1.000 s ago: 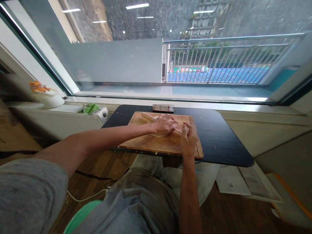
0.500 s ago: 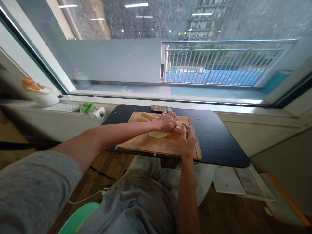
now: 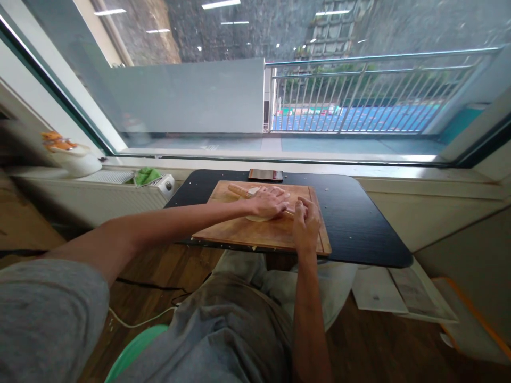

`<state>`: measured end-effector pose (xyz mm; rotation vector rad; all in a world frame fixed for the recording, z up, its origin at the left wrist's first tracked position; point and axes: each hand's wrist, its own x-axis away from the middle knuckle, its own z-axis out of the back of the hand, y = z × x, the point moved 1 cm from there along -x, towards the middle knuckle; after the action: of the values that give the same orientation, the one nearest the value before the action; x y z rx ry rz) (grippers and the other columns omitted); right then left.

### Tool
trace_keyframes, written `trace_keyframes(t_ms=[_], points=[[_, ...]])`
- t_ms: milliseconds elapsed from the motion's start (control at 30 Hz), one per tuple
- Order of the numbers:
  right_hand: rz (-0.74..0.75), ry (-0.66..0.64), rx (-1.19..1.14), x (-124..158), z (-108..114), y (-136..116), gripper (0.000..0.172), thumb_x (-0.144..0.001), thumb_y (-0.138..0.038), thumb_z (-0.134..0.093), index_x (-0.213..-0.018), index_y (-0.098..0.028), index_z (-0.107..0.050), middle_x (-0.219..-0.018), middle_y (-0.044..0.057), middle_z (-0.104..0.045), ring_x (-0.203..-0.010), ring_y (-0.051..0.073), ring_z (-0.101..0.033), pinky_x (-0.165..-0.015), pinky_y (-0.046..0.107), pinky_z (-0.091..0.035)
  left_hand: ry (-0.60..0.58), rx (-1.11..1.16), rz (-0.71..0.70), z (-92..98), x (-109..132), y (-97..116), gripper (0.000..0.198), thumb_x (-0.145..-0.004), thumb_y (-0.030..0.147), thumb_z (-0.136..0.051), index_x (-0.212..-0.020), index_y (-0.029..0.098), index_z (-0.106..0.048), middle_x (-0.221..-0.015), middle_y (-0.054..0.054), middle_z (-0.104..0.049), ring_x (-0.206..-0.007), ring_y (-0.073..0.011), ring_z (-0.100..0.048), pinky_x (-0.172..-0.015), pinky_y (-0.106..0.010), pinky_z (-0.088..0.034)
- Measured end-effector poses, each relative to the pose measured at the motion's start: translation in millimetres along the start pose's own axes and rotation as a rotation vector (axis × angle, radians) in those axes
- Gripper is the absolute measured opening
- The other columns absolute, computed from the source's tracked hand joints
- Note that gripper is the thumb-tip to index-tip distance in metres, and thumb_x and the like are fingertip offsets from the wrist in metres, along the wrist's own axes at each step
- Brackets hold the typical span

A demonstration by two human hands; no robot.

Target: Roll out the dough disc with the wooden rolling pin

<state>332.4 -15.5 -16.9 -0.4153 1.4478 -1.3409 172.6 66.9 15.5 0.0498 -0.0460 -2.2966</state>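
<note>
Now, head view, only one available. Landmark: wooden cutting board (image 3: 261, 234), lying on a dark table (image 3: 359, 223) under the window.

Rolling pin (image 3: 238, 190) lies slantwise across the far half of the board, its left end bare and its right end under the hands. Dough (image 3: 255, 217): a pale flat disc at mid-board, directly beneath the pin, mostly hidden by the left hand.

Left hand (image 3: 268, 202): flat on the middle of the pin, palm down, fingers stretched out and slightly spread. It grips nothing and only presses. Right hand (image 3: 305, 226): near the board's right edge, fingers bent down and curled around the pin's right end.

Handling, as judgement: the dough looks soft, thin and limp, likely to stretch or tear if pinched, and may cling to the wood, so it is best lifted from its rim with flat fingers. The pin is stiff, light wood and rolls freely; the ends are the places to take it.

Beyond the board's far edge: a phone (image 3: 265, 175). Well left of the board: a green cloth (image 3: 146, 176) and a white bowl (image 3: 75, 159) on the radiator. Below and right of the board: papers (image 3: 379, 291) on the floor
</note>
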Motion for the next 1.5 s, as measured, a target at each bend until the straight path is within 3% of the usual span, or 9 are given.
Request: trace_keyframes(t_ms=[167, 267, 367, 467, 600, 933, 1233, 1400, 1500], points=[[0.015, 0.005, -0.012, 0, -1, 1, 0.051, -0.106, -0.061, -0.048, -0.12, -0.021, -0.076, -0.126, 0.016, -0.079, -0.121, 0.031, -0.069, -0.113, 0.052, -0.051, -0.047, 0.061, -0.1, -12.3, 24, -13, 0.049, -0.113, 0.037, -0.035, -0.149, 0.023, -0.066, -0.169, -0.008, -0.061, -0.158, -0.023, -0.052, -0.134, -0.04, -0.031], [0.013, 0.004, -0.021, 0, -1, 2, 0.052, -0.106, -0.062, -0.048, -0.12, -0.02, -0.076, -0.128, 0.017, -0.079, -0.124, 0.032, -0.069, -0.115, 0.053, -0.049, -0.039, 0.148, -0.093, -10.6, 32, -19, 0.053, -0.114, 0.038, -0.033, -0.156, 0.022, -0.061, -0.17, -0.008, -0.06, -0.156, -0.0215, -0.053, -0.134, -0.038, -0.032], [0.014, -0.011, -0.019, 0, -1, 4, 0.053, -0.105, -0.063, -0.048, -0.12, -0.021, -0.076, -0.129, 0.017, -0.079, -0.124, 0.032, -0.07, -0.115, 0.054, -0.049, -0.028, 0.159, -0.104, -5.8, 31, -18, 0.05, -0.115, 0.035, -0.033, -0.145, 0.021, -0.069, -0.159, -0.008, -0.069, -0.148, -0.0213, -0.06, -0.13, -0.037, -0.036], [0.019, -0.007, -0.01, -1, 0, 4, 0.053, -0.105, -0.064, -0.049, -0.119, -0.021, -0.077, -0.128, 0.016, -0.08, -0.123, 0.032, -0.07, -0.115, 0.053, -0.05, 0.013, 0.051, -0.139, -2.4, 25, -10, 0.046, -0.116, 0.034, -0.035, -0.133, 0.021, -0.076, -0.149, -0.01, -0.075, -0.141, -0.0238, -0.064, -0.127, -0.039, -0.04], [0.03, 0.009, -0.001, -2, 0, 4, 0.051, -0.104, -0.062, -0.05, -0.116, -0.022, -0.078, -0.125, 0.016, -0.081, -0.12, 0.032, -0.07, -0.111, 0.052, -0.052, 0.112, -0.062, -0.07, 1.7, 11, 0, 0.05, -0.118, 0.043, -0.033, -0.14, 0.026, -0.074, -0.155, -0.011, -0.069, -0.142, -0.0294, -0.063, -0.122, -0.049, -0.045], [0.049, -0.026, -0.037, 0, -2, 9, 0.042, -0.107, -0.055, -0.053, -0.12, -0.024, -0.077, -0.125, 0.013, -0.08, -0.116, 0.029, -0.071, -0.104, 0.047, -0.056, -0.026, -0.016, 0.035, 14.5, -42, -1, 0.054, -0.117, 0.051, -0.032, -0.156, 0.034, -0.066, -0.16, -0.01, -0.063, -0.141, -0.0309, -0.06, -0.116, -0.05, -0.047], [0.069, 0.017, 0.012, 0, 0, 6, 0.043, -0.105, -0.057, -0.051, -0.114, -0.024, -0.077, -0.122, 0.013, -0.081, -0.117, 0.031, -0.071, -0.109, 0.051, -0.053, 0.024, 0.028, 0.042, 11.6, 6, 16, 0.057, -0.116, 0.061, -0.032, -0.152, 0.038, -0.07, -0.167, -0.006, -0.06, -0.147, -0.0316, -0.06, -0.124, -0.051, -0.045], [0.068, 0.031, 0.014, 0, -2, 7, 0.045, -0.104, -0.058, -0.051, -0.114, -0.023, -0.077, -0.121, 0.014, -0.081, -0.119, 0.032, -0.071, -0.112, 0.053, -0.052, 0.159, 0.054, 0.027, 8.1, 42, 34, 0.055, -0.117, 0.058, -0.034, -0.142, 0.033, -0.076, -0.153, -0.008, -0.069, -0.138, -0.03, -0.064, -0.122, -0.052, -0.047], [0.056, 0.023, 0.024, 0, -1, 8, 0.047, -0.104, -0.06, -0.05, -0.115, -0.022, -0.077, -0.123, 0.015, -0.081, -0.121, 0.032, -0.07, -0.113, 0.054, -0.051, 0.208, 0.043, 0.055, 5.4, 60, 43, 0.055, -0.117, 0.059, -0.036, -0.149, 0.031, -0.07, -0.155, -0.01, -0.068, -0.141, -0.032, -0.062, -0.12, -0.053, -0.048]])
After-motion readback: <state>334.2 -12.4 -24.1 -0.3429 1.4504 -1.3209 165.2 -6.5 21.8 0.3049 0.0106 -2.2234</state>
